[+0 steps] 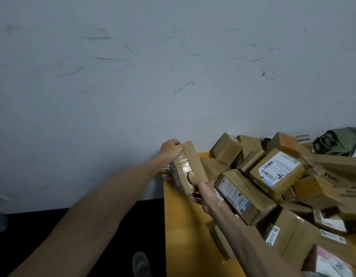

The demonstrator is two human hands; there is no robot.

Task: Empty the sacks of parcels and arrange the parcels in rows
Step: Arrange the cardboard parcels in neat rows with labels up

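Observation:
A small taped cardboard parcel (188, 166) stands on end at the far left corner of the yellow table (183, 216). My left hand (171, 149) grips its top end, fingers curled over it. My right hand (201, 191) holds its lower end, thumb pressed on the taped face. Behind the parcel, by the table's left edge, small labelled parcels (166, 175) are partly hidden. To the right lies a heap of several brown parcels (277, 172), many with white barcode labels. A green sack (339, 143) lies crumpled at the far right against the wall.
A scuffed white wall (133, 76) rises right behind the table. The dark floor (93, 246) lies to the left, with my shoe (141, 263) by the table's left edge. A pink-and-white parcel (329, 262) lies at the near right.

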